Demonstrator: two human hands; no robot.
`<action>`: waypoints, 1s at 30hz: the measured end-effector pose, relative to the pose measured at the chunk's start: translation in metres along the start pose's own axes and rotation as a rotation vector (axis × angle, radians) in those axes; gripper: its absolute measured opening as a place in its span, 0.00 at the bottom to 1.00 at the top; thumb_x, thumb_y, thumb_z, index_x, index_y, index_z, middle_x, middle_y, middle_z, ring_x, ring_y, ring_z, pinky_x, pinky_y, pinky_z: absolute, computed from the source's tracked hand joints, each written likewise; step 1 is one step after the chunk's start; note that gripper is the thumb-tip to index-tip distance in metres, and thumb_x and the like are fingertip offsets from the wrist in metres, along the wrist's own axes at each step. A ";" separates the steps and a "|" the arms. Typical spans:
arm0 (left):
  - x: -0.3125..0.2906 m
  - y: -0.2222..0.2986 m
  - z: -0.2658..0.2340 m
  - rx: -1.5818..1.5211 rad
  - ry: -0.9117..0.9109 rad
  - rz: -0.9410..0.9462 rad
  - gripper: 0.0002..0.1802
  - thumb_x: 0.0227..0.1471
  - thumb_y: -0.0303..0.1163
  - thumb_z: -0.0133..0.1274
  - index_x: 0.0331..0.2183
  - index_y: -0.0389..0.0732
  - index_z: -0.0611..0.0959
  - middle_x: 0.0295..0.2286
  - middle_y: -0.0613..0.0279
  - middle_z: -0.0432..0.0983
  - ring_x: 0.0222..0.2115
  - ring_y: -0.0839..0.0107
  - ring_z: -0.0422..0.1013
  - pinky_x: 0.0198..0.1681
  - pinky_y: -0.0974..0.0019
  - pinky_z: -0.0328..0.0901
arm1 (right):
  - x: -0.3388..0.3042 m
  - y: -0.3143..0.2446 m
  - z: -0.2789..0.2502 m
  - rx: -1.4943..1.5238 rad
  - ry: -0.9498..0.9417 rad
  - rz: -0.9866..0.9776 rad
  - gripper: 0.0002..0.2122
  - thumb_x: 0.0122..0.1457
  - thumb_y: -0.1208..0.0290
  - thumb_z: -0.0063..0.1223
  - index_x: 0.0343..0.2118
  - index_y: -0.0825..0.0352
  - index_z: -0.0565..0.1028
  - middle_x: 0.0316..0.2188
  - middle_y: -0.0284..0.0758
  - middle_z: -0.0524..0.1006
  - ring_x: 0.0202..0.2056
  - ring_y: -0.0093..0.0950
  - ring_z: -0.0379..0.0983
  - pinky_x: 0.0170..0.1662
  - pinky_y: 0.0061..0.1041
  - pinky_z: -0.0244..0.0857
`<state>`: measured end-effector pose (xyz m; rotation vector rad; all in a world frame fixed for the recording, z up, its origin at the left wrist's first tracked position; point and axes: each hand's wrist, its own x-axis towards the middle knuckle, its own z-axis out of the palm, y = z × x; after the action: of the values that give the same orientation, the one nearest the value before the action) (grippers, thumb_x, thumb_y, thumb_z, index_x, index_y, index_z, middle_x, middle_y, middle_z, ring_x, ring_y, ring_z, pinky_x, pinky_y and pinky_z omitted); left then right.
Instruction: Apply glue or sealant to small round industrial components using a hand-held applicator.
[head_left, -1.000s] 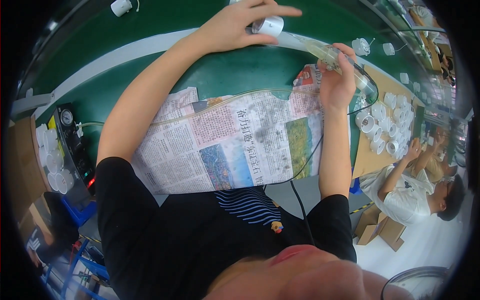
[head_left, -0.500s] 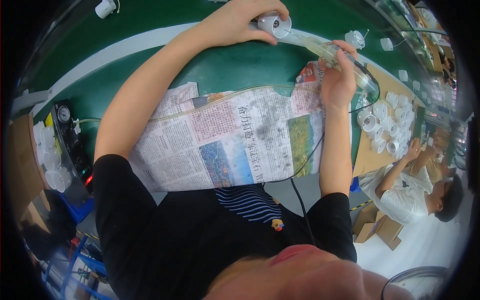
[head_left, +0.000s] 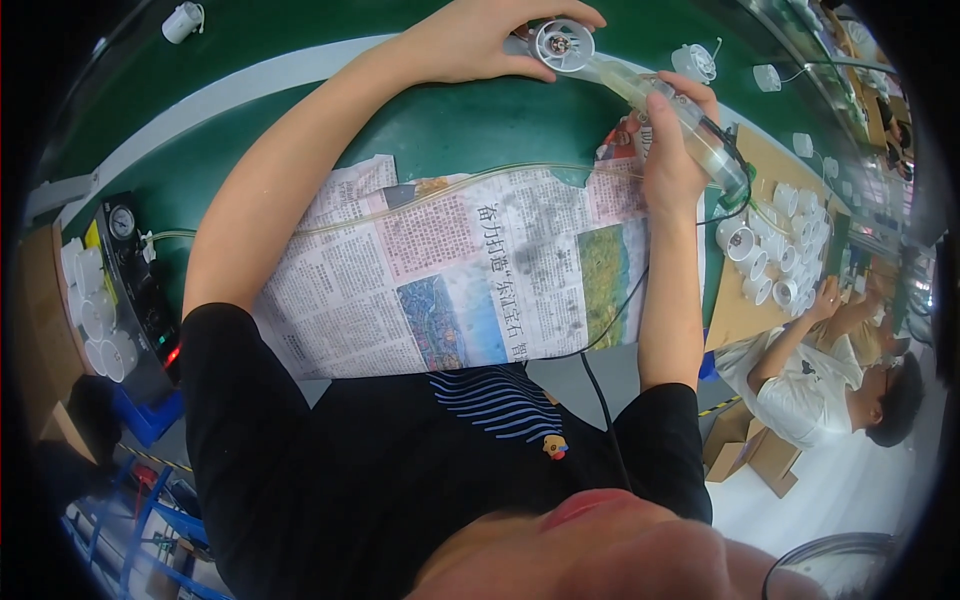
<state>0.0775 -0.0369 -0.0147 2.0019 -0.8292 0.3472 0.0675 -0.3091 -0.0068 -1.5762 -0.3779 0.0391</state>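
Observation:
My left hand (head_left: pixel 478 42) reaches to the far edge of the table, its thumb and fingers closed around a small white plastic cup-shaped housing (head_left: pixel 572 62). The housing's open end faces me, showing ribs and a dark metallic centre. Closed in my right hand (head_left: pixel 672 165) is a translucent glue-dispensing syringe (head_left: pixel 712 155), with its pale tip angled toward the housing. The tip lies close to the housing's lower right rim; whether they touch I cannot tell. A thin clear hose (head_left: pixel 480 180) crosses the table.
Newspaper (head_left: pixel 350 280) covers the near table. A black dispenser box with a gauge (head_left: pixel 123 222) stands left beside stacked white housings (head_left: pixel 95 310). Many more housings (head_left: pixel 785 250) lie on cardboard at right. Single ones (head_left: pixel 693 63) dot the far side. Another person (head_left: pixel 810 390) sits at right.
The housing has turned so its open end faces me more directly, and it has shifted slightly right with my left hand. The syringe tip has moved from inside the opening area toward the lower right rim.

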 end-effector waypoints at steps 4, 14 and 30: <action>0.003 0.001 -0.002 -0.067 -0.020 -0.005 0.28 0.48 0.30 0.68 0.51 0.39 0.79 0.47 0.54 0.78 0.49 0.57 0.76 0.52 0.61 0.69 | 0.001 0.003 -0.004 0.000 -0.017 -0.053 0.13 0.62 0.75 0.57 0.47 0.70 0.72 0.41 0.42 0.78 0.35 0.28 0.75 0.37 0.24 0.70; -0.002 0.002 0.000 0.042 0.034 0.031 0.26 0.47 0.30 0.67 0.49 0.40 0.80 0.45 0.54 0.78 0.47 0.56 0.76 0.50 0.60 0.70 | 0.002 0.017 -0.012 0.052 0.026 -0.128 0.13 0.58 0.71 0.63 0.44 0.68 0.77 0.36 0.33 0.77 0.31 0.20 0.73 0.35 0.17 0.66; -0.076 0.118 -0.108 0.933 0.100 -0.280 0.27 0.49 0.38 0.63 0.52 0.51 0.80 0.43 0.58 0.80 0.41 0.55 0.78 0.42 0.51 0.74 | -0.001 0.012 -0.003 0.084 0.031 -0.048 0.10 0.65 0.68 0.55 0.47 0.63 0.73 0.38 0.36 0.77 0.27 0.23 0.72 0.29 0.19 0.67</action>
<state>-0.0495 0.0433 0.0798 2.8795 -0.3077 0.7580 0.0700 -0.3124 -0.0183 -1.4829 -0.3845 -0.0068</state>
